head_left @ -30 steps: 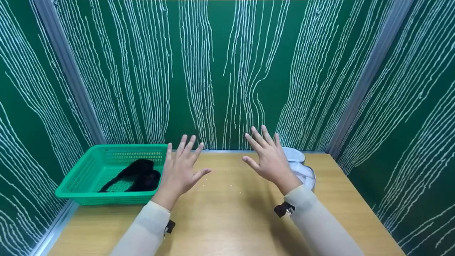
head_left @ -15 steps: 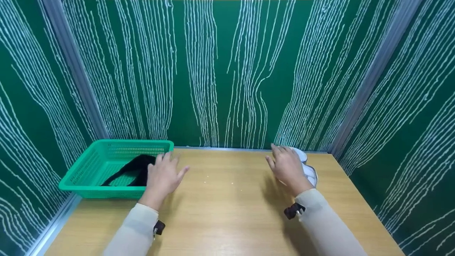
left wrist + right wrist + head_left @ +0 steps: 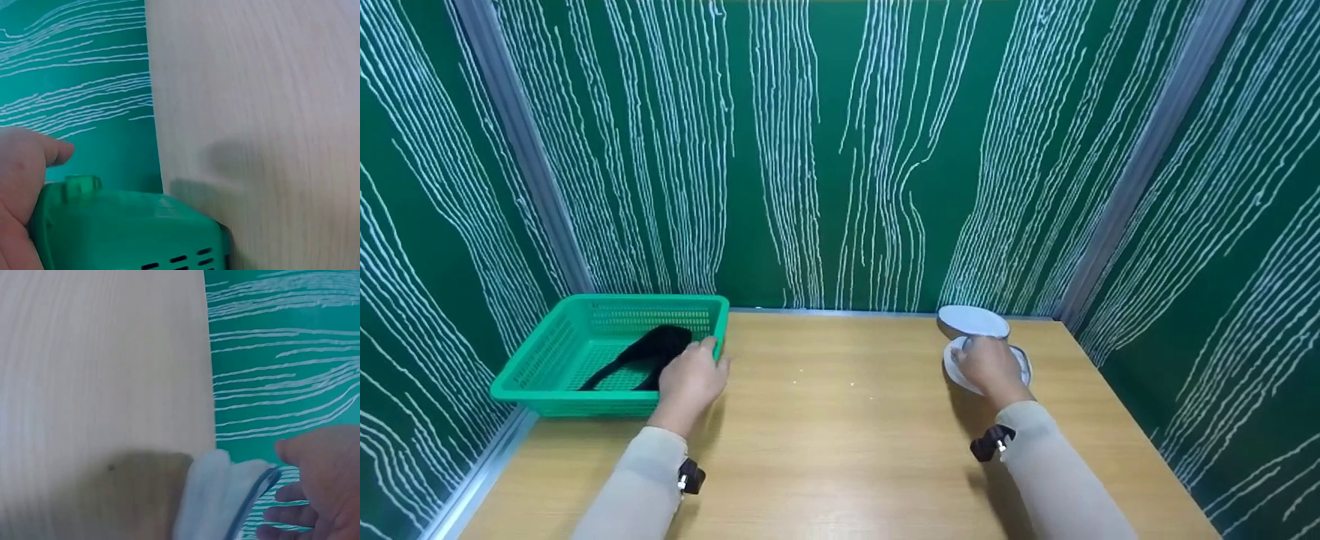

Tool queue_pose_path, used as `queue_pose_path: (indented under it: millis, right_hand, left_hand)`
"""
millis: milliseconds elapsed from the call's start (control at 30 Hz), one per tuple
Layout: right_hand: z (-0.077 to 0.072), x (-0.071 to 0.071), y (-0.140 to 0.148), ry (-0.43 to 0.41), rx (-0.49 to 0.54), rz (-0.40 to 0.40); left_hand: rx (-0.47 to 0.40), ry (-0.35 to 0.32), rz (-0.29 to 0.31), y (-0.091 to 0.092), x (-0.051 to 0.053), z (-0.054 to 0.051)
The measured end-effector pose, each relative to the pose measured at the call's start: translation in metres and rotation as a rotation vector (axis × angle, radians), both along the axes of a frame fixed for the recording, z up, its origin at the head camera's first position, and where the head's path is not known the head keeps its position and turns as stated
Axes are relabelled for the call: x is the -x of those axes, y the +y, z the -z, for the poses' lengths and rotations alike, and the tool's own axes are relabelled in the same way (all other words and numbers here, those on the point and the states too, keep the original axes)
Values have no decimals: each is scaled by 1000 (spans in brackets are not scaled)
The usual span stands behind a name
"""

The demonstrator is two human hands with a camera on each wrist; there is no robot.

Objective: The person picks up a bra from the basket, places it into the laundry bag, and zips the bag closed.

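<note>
My left hand (image 3: 690, 382) is at the right side of the green basket (image 3: 585, 394), its fingers bent over the rim. Inside the basket lies a black soft item (image 3: 660, 345). In the left wrist view my left thumb and palm (image 3: 22, 180) are beside the basket's wall (image 3: 135, 225), with the thumb raised off it. My right hand (image 3: 990, 367) reaches down over the nearer of two white, slipper-like items (image 3: 954, 375). Seen from the right wrist, that hand (image 3: 332, 478) has its fingers apart beside the white item (image 3: 208, 495); contact is unclear.
The other white item (image 3: 973, 321) lies just behind, near the table's back edge. A few tiny pale specks dot the middle of the wooden table (image 3: 825, 450). Green walls (image 3: 840, 187) with white wavy lines enclose the back and sides.
Both hands have come down from raised, spread poses. The left has moved left to the basket's rim; the right has moved right and down over the nearer white item.
</note>
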State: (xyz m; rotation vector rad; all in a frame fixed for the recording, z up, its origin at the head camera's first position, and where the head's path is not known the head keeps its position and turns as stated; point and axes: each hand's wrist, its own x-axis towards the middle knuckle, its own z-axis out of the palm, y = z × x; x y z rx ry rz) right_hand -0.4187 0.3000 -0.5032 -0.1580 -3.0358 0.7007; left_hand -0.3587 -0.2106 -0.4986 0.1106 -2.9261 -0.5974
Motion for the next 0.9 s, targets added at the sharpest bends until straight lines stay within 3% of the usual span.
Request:
queue_pose_path:
  millis: [100,200,367,500,767,900]
  right_hand:
    - [6,-1,7,-96,79,25]
    - [15,2,14,-149,71,5]
    - [36,12,24,-130,17,-8]
    - [48,13,26,-130,48,7]
    - [52,10,20,-98,32,-14]
    - [52,10,12,-107,73,-7]
  left_hand:
    - [-14,-20,-5,-2,2,0]
    - [-6,-17,1,-3,4,0]
    - [19,-14,8,-1,7,1]
    - [20,-26,11,0,8,2]
    - [-8,-32,29,-3,7,4]
    - [-26,-37,35,-6,6,4]
